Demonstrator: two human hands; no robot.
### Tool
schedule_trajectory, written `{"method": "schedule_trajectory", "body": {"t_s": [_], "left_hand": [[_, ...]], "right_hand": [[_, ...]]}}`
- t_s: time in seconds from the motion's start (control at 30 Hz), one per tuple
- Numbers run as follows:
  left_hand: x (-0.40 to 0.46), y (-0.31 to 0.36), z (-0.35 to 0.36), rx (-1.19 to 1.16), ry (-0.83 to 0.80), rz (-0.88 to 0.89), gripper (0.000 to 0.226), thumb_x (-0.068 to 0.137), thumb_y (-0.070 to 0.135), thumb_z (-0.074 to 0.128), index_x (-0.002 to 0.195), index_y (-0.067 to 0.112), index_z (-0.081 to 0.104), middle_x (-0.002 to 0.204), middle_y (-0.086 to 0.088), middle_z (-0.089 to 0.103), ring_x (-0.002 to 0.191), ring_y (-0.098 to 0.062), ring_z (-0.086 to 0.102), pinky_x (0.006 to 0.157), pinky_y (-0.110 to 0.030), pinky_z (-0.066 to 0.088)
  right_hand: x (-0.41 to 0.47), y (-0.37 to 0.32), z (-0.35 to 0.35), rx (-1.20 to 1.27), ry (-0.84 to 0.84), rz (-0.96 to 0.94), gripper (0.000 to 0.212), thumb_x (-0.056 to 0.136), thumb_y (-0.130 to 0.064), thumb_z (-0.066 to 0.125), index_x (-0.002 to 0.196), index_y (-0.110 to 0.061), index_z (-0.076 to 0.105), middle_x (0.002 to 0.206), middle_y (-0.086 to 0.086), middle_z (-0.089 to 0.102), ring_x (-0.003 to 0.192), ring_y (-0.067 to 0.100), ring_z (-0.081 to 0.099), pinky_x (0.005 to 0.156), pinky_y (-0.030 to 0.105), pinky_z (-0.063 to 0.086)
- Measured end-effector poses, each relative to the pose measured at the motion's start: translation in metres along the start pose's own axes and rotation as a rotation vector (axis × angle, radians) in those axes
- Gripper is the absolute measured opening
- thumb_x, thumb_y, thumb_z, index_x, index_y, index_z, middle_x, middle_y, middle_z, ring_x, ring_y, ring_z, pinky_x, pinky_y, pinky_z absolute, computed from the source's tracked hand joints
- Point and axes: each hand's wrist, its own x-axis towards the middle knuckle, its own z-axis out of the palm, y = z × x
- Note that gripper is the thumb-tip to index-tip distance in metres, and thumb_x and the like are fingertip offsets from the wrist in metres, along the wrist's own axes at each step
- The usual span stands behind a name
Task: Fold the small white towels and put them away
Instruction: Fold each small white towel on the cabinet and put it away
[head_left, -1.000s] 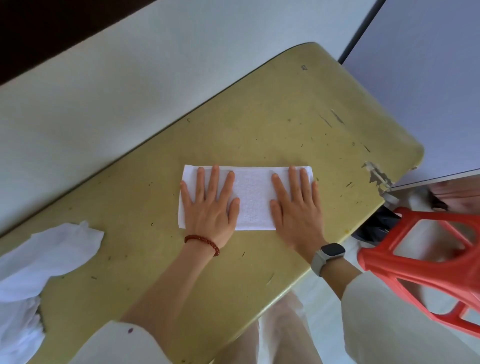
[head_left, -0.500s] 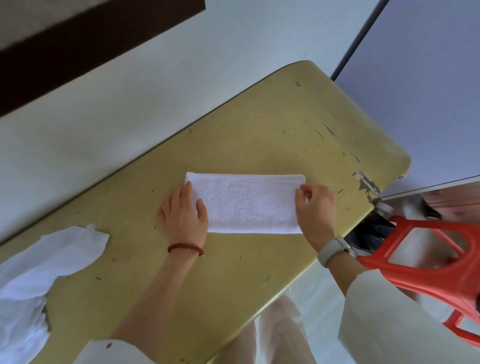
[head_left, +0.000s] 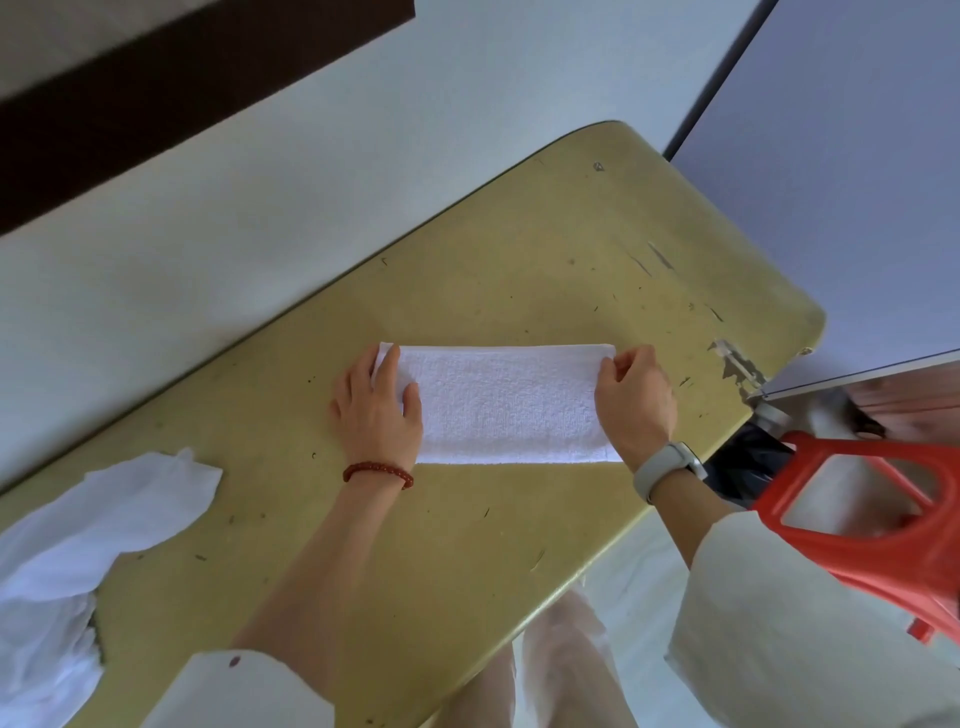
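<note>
A small white towel lies flat in the middle of the yellow bench. It is folded into a long strip with straight edges. It looks soft and a bit bumpy on top.

The left hand lies on the left end of the towel. Its fingers are stretched out flat and its thumb presses on the cloth. This grip is loose and open; it only pushes down and holds nothing. A red bead bracelet is on that wrist.

The right hand is at the right end of the towel. Its fingers are curled and pinch the top right corner, so this grip is closed on the towel. A watch with a pale band is on that wrist.

More white cloth lies in a crumpled heap at the far left of the bench, well apart from the folded towel.

The bench has lots of bare room behind the towel and in front of it. The long back edge runs along a white wall. The right end of the bench is rounded, and its corner is chipped near the right hand. Just past that end stands a red plastic stool. The near edge of the bench is close to the person's knees.
</note>
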Motion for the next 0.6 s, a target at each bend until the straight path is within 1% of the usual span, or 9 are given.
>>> {"method": "schedule_trajectory", "body": {"t_s": [0.1,0.17,0.23,0.27,0.33,0.4,0.47,0.53,0.6], "left_hand": [[-0.001,-0.001,0.001,0.016,0.000,0.022,0.040,0.086,0.014,0.056,0.125,0.009,0.054,0.132,-0.012,0.052,0.114,-0.041,0.047,0.085,-0.051,0.039],[-0.001,-0.001,0.001,0.046,0.005,0.067,0.039,0.085,0.019,0.048,0.121,0.009,0.057,0.125,-0.013,0.056,0.107,-0.042,0.052,0.079,-0.050,0.043],[0.000,-0.002,0.000,0.083,0.008,0.096,0.044,0.083,0.024,0.038,0.118,0.009,0.059,0.121,-0.012,0.060,0.100,-0.040,0.056,0.075,-0.048,0.046],[-0.001,-0.001,0.000,0.100,0.004,0.108,0.046,0.083,0.025,0.035,0.119,0.009,0.058,0.121,-0.011,0.060,0.100,-0.039,0.057,0.075,-0.047,0.046],[-0.004,0.000,0.002,0.149,-0.024,0.128,0.049,0.085,0.027,0.031,0.125,0.008,0.054,0.127,-0.011,0.056,0.107,-0.037,0.055,0.079,-0.047,0.045],[-0.010,0.002,0.004,0.207,-0.099,0.127,0.057,0.088,0.033,0.023,0.136,0.008,0.042,0.140,-0.012,0.045,0.123,-0.034,0.044,0.092,-0.049,0.039],[-0.014,0.002,0.007,0.244,-0.170,0.105,0.064,0.089,0.040,0.010,0.144,0.010,0.024,0.150,-0.011,0.026,0.137,-0.031,0.027,0.106,-0.050,0.024],[-0.015,0.001,0.009,0.270,-0.210,0.094,0.068,0.087,0.043,0.001,0.146,0.012,0.012,0.154,-0.009,0.013,0.141,-0.029,0.013,0.111,-0.050,0.011],[-0.014,-0.001,0.011,0.282,-0.229,0.093,0.070,0.086,0.046,-0.002,0.147,0.013,0.006,0.155,-0.008,0.007,0.143,-0.028,0.005,0.112,-0.052,0.005]], "right_hand": [[0.003,0.002,-0.004,-0.035,-0.004,-0.041,0.014,0.094,-0.015,0.040,0.099,-0.004,0.048,0.088,0.013,0.061,0.075,0.029,0.054,0.063,0.033,0.039],[0.006,0.001,-0.004,-0.074,-0.010,-0.059,0.014,0.095,-0.013,0.039,0.100,-0.004,0.048,0.088,0.013,0.061,0.072,0.027,0.052,0.062,0.031,0.036],[0.008,0.003,-0.004,-0.113,-0.002,-0.082,0.014,0.095,-0.013,0.038,0.100,-0.004,0.048,0.090,0.014,0.060,0.072,0.028,0.052,0.062,0.032,0.037],[0.008,0.004,-0.004,-0.125,0.010,-0.095,0.015,0.095,-0.013,0.038,0.100,-0.003,0.048,0.090,0.014,0.060,0.072,0.029,0.053,0.061,0.032,0.037],[0.007,0.005,-0.005,-0.126,0.038,-0.126,0.015,0.095,-0.012,0.038,0.101,-0.002,0.048,0.093,0.015,0.058,0.071,0.029,0.052,0.061,0.033,0.039],[0.006,0.006,-0.006,-0.133,0.054,-0.170,0.015,0.096,-0.012,0.038,0.101,-0.002,0.047,0.098,0.016,0.055,0.069,0.031,0.052,0.059,0.036,0.041],[0.005,0.008,-0.007,-0.122,0.052,-0.198,0.016,0.096,-0.012,0.038,0.103,-0.001,0.047,0.105,0.017,0.051,0.071,0.033,0.053,0.058,0.037,0.043],[0.001,0.008,-0.009,-0.080,0.080,-0.229,0.020,0.095,-0.011,0.037,0.108,-0.001,0.050,0.114,0.017,0.049,0.082,0.035,0.055,0.061,0.038,0.046],[-0.007,0.011,-0.009,-0.144,0.158,-0.412,0.029,0.093,-0.013,0.035,0.111,-0.002,0.055,0.118,0.017,0.052,0.099,0.034,0.055,0.074,0.042,0.050]]}}
